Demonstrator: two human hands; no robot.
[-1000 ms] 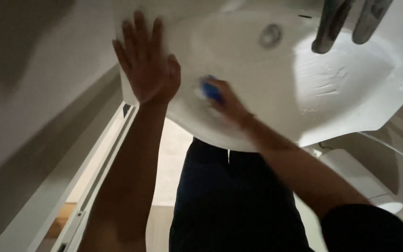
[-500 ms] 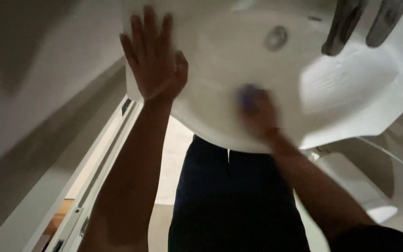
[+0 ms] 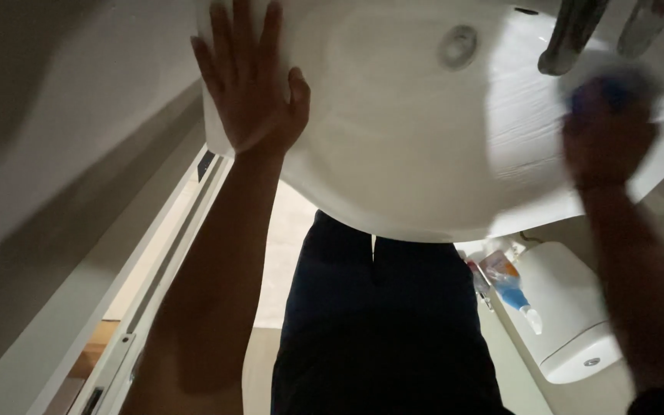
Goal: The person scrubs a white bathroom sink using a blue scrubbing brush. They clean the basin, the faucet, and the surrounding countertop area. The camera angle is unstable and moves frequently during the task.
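Pressing left hand (image 3: 251, 84) flat, fingers spread, on sink (image 3: 393, 154) rim; right hand (image 3: 609, 131), blurred, closed around blue sponge (image 3: 612, 91) against basin wall beside tap (image 3: 570, 34).

You are looking down into a dim bathroom, lit unevenly, with the brightest patch at about 1 o'clock. At 9 to 10 o'clock a plain pale wall (image 3: 55, 131) falls into shadow toward its upper part. From 10 o'clock down to 7 o'clock runs a white door frame (image 3: 159, 269) with a dark slot in it and metal fittings near its lower end. Pale floor (image 3: 286, 261) shows near centre, and a strip of wood-toned flooring (image 3: 90, 342) lies beyond the frame at 7 o'clock. At 4 o'clock stands a white toilet (image 3: 570, 307) with its lid closed; a spray bottle (image 3: 510, 288) with blue liquid lies against its left edge.
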